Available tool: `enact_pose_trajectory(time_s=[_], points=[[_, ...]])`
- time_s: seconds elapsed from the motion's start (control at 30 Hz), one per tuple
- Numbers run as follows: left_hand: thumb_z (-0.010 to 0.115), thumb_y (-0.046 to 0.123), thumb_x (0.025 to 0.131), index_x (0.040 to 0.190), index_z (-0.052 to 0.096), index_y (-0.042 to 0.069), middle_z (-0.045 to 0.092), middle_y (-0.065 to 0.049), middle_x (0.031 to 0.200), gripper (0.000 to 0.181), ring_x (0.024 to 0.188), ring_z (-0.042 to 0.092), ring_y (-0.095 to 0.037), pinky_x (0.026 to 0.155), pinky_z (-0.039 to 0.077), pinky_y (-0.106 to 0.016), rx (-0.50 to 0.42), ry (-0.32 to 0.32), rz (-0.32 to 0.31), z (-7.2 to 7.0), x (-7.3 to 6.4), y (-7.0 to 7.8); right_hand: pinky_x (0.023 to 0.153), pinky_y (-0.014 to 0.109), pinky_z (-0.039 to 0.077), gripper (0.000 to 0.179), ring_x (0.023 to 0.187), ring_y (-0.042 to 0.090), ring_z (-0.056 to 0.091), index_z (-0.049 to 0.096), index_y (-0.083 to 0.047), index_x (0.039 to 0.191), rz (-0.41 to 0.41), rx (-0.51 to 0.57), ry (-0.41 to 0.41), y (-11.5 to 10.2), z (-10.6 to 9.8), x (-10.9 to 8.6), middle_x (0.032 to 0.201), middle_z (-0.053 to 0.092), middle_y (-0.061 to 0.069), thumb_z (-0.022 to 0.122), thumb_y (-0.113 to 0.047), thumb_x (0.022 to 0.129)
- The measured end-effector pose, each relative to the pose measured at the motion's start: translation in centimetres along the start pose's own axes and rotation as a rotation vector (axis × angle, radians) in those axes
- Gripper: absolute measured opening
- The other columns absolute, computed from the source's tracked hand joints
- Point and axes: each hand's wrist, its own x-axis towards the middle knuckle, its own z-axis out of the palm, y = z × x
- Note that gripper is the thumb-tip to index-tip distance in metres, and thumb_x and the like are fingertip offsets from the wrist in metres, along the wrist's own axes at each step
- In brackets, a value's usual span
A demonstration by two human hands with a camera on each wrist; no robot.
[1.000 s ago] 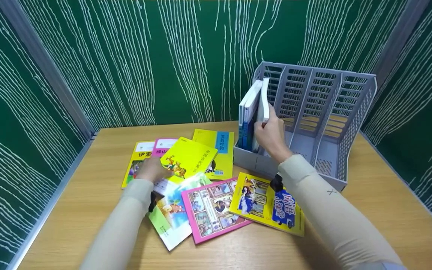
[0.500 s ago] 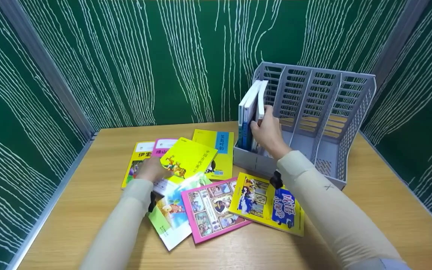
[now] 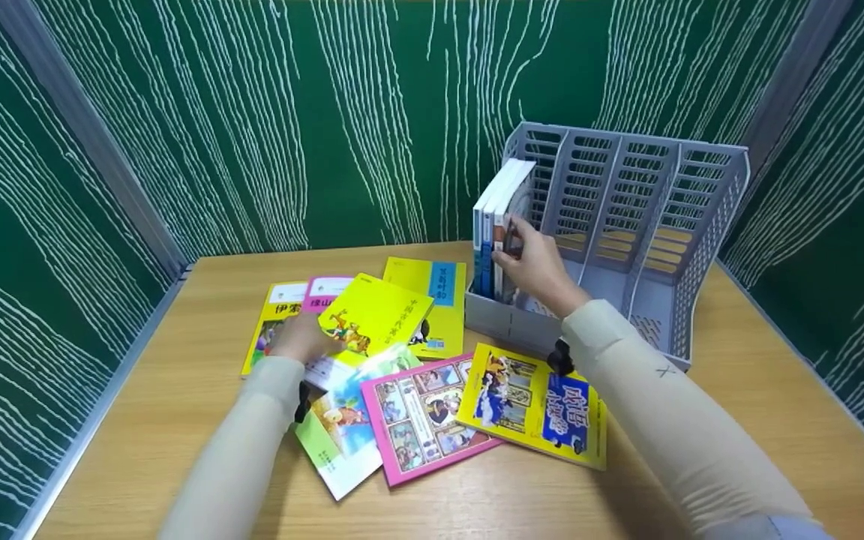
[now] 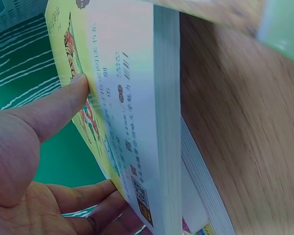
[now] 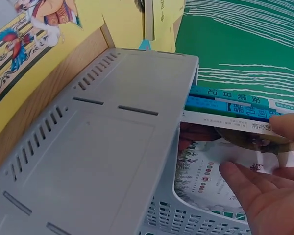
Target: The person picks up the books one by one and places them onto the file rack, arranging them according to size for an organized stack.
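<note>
In the head view my left hand (image 3: 303, 339) grips the lower left side of a yellow book (image 3: 379, 311) lying over other books. The left wrist view shows my thumb on this book's cover (image 4: 95, 117) and my other fingers at its edge. My right hand (image 3: 541, 266) is at the leftmost slot of a grey file rack (image 3: 511, 326). There its fingertips touch the spine and cover of a white-spined book (image 5: 225, 164), which stands upright against two blue-spined books (image 5: 235, 100).
A pink-bordered book (image 3: 432, 420), a yellow book with a blue label (image 3: 514, 397) and a green-and-white one (image 3: 342, 450) overlap on the wooden table (image 3: 132, 420). Behind the yellow book lie several more. Green walls with white lines (image 3: 357, 120) stand around the table.
The white-spined book has tipped left from a leaning position to stand flush beside the others. My right hand has shifted slightly left with it and its fingers have loosened. The left hand stays put.
</note>
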Motion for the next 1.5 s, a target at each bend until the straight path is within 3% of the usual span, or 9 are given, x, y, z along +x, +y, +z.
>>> enact_pose_trajectory(time_s=[0.2,0.43,0.57,0.8,1.0,1.33,1.5], points=[[0.082,0.03,0.099,0.157,0.051,0.011,0.065,-0.017,0.132,0.069,0.108,0.075,-0.032,0.091,0.067,-0.045,-0.006,-0.001,-0.005,0.0,-0.1,0.3,0.112,0.05,0.058,0.059,0.124,0.033,0.066,0.043,-0.004,0.164,-0.014,-0.014,0.034,0.2,-0.6,-0.5,0.144,0.065,0.021,0.065,-0.017,0.11],[0.083,0.031,0.097,0.152,0.055,0.005,0.066,-0.02,0.134,0.067,0.114,0.07,-0.035,0.101,0.062,-0.05,0.051,0.009,0.022,-0.2,0.2,0.3,0.107,0.051,0.061,0.04,0.125,0.035,0.068,0.06,-0.002,0.146,0.007,-0.072,0.046,0.9,-1.3,-1.5,0.138,0.069,0.02,0.067,-0.016,0.109],[0.086,0.032,0.094,0.147,0.057,0.006,0.068,-0.019,0.13,0.065,0.111,0.07,-0.035,0.099,0.063,-0.049,0.067,0.017,0.02,-0.3,0.4,0.2,0.102,0.05,0.063,0.029,0.116,0.034,0.071,0.068,-0.002,0.133,0.015,-0.113,0.045,1.9,-1.4,-2.3,0.129,0.072,0.018,0.068,-0.016,0.108],[0.084,0.035,0.096,0.156,0.051,0.005,0.06,-0.023,0.147,0.075,0.132,0.056,-0.042,0.117,0.048,-0.06,0.103,0.003,0.014,-0.5,0.8,-0.1,0.091,0.046,0.065,0.018,0.099,0.031,0.071,0.074,-0.006,0.119,0.016,-0.198,0.014,3.0,-1.2,-3.9,0.114,0.075,0.016,0.069,-0.018,0.107],[0.086,0.033,0.094,0.151,0.055,0.006,0.066,-0.019,0.134,0.071,0.114,0.068,-0.035,0.104,0.06,-0.049,0.034,-0.022,0.0,-0.8,0.9,-0.2,0.091,0.045,0.065,0.018,0.097,0.028,0.072,0.077,-0.01,0.119,0.045,-0.208,-0.04,3.4,-0.8,-5.1,0.112,0.077,0.013,0.072,-0.022,0.107],[0.09,0.037,0.088,0.15,0.052,0.007,0.065,-0.016,0.135,0.078,0.118,0.066,-0.033,0.107,0.058,-0.046,-0.049,-0.063,-0.048,-1.5,0.8,-0.4,0.087,0.043,0.068,0.025,0.087,0.025,0.073,0.08,-0.008,0.122,-0.02,-0.343,-0.045,4.8,0.5,-6.5,0.108,0.08,0.011,0.073,-0.025,0.106],[0.088,0.036,0.09,0.148,0.052,0.005,0.066,-0.017,0.132,0.075,0.114,0.067,-0.031,0.102,0.057,-0.041,-0.06,-0.103,-0.016,-1.7,1.2,-0.6,0.083,0.043,0.067,0.025,0.085,0.025,0.071,0.08,-0.005,0.12,-0.057,-0.397,-0.05,5.2,1.0,-6.5,0.104,0.08,0.012,0.071,-0.025,0.107]])
